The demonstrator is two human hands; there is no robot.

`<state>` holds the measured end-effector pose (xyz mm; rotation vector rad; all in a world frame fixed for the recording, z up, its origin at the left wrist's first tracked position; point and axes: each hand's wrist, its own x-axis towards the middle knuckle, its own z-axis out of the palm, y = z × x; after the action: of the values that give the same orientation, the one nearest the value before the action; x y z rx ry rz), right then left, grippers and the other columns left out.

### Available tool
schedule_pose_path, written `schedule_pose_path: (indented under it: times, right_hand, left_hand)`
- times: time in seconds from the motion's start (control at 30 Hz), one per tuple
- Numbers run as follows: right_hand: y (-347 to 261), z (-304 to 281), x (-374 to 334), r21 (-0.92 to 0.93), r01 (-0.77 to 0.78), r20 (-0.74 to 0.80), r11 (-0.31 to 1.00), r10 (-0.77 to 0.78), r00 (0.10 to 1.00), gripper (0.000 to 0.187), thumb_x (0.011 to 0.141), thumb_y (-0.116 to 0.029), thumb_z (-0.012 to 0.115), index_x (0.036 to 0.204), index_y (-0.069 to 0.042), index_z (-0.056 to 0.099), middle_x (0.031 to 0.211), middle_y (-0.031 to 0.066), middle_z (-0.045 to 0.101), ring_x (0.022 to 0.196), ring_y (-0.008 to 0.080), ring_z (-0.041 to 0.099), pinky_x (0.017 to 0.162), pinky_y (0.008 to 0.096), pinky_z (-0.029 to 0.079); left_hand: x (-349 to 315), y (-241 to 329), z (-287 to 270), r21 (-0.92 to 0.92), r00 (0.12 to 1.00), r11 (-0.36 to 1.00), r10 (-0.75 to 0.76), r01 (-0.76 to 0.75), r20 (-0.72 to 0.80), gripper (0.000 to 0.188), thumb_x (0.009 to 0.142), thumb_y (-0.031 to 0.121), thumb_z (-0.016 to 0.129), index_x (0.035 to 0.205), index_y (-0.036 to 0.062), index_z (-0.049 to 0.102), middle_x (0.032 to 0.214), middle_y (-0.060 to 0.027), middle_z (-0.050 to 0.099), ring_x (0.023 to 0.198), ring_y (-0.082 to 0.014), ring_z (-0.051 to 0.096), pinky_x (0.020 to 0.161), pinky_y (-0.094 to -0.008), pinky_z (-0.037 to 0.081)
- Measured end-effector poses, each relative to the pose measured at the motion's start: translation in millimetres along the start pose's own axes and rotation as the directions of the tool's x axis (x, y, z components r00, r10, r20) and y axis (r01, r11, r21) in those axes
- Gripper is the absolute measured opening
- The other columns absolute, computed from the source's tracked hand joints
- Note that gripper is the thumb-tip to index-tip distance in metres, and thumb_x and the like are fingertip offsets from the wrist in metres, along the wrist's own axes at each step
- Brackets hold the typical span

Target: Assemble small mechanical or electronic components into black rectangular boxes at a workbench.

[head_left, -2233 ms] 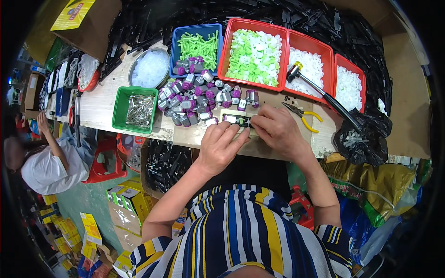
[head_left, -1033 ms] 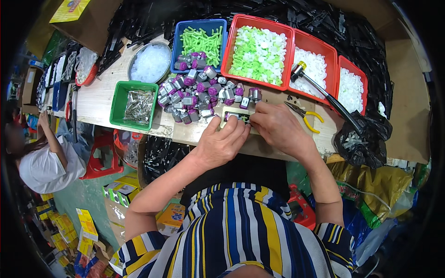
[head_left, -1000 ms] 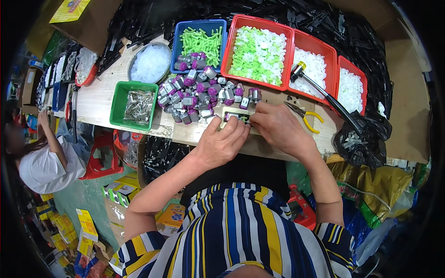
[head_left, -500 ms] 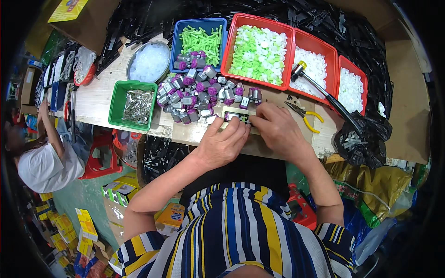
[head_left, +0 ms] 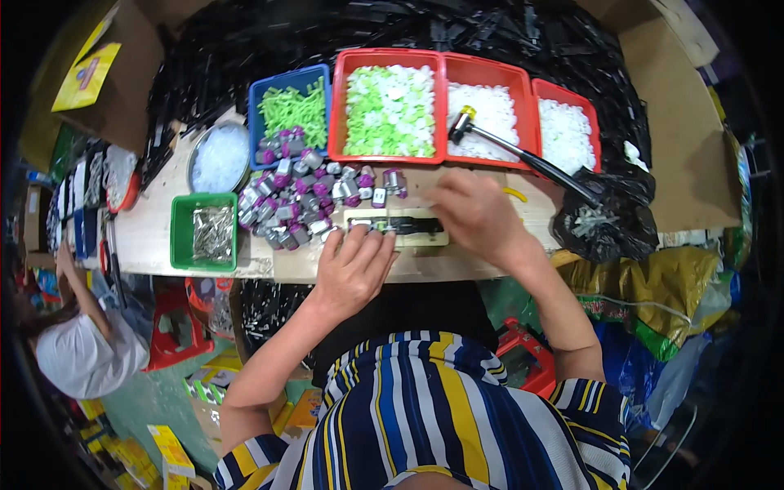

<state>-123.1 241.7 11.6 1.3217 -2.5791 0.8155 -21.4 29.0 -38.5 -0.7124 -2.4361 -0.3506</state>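
A pale cream tray-like block (head_left: 437,238) lies on the table in front of me, with a long black plastic part (head_left: 412,224) set in it. A small silvery piece sits at the block's left end. My left hand (head_left: 355,265) rests at that end, its fingers stretched over the near edge and slightly apart. Above the right end hovers my right hand (head_left: 482,216), fingers curled and smeared by motion. Whether it holds anything is not visible. Just beyond my left hand is a heap of small grey-and-purple metal pieces (head_left: 306,192).
Red bins (head_left: 443,106) of white and green plastic pieces line the back. A hammer (head_left: 523,155) lies across them. A blue bin (head_left: 251,106), a round bowl (head_left: 192,163) and a green bin (head_left: 175,237) stand left. Pliers (head_left: 514,194) are partly hidden. A black bag (head_left: 604,233) sits right.
My right hand has lifted off the block, and more of the black part shows. My left hand stays by the block's left end. The whole view has shifted.
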Motion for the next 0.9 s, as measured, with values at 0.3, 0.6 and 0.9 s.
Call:
schedule_pose_path:
  times: [0.3,0.6,0.9]
  right_hand:
    - [103,-115,-24,-0.343,-0.397,0.031,0.851,0.433,0.901,0.012,0.084,-0.005,0.066,0.092,0.003,0.068,0.087,0.0165,0.068,0.079,0.0324,0.065,0.071,0.0371,0.051]
    - [143,-101,-5,-0.362,-0.455,0.186,0.814,0.541,0.82,0.014,0.078,0.001,0.068,0.091,0.008,0.069,0.085,0.0203,0.069,0.081,0.0299,0.068,0.073,0.0372,0.053]
    - [150,-104,-16,-0.174,-0.597,0.189,0.783,0.621,0.76,0.006,0.079,0.003,0.07,0.082,0.006,0.065,0.072,0.007,0.064,0.069,0.0119,0.057,0.068,0.0288,0.048]
  left_hand:
    - [-2,-17,-55,-0.061,0.967,0.971,-0.237,0.233,-0.091,0.032,0.073,0.01,0.079,0.103,0.0077,0.072,0.094,-0.0065,0.062,0.098,-0.0291,0.055,0.082,-0.0402,0.044]
    - [-51,-110,-111,0.182,0.792,0.77,-0.597,0.611,-0.129,0.013,0.082,0.001,0.069,0.094,0.0002,0.071,0.087,-0.0114,0.063,0.087,-0.0278,0.055,0.079,-0.0378,0.046]
    - [-58,-155,-105,0.254,0.659,0.679,-0.732,0.689,0.171,0.013,0.072,0.004,0.074,0.083,-0.0024,0.073,0.08,-0.0145,0.066,0.082,-0.0313,0.059,0.075,-0.0388,0.047]
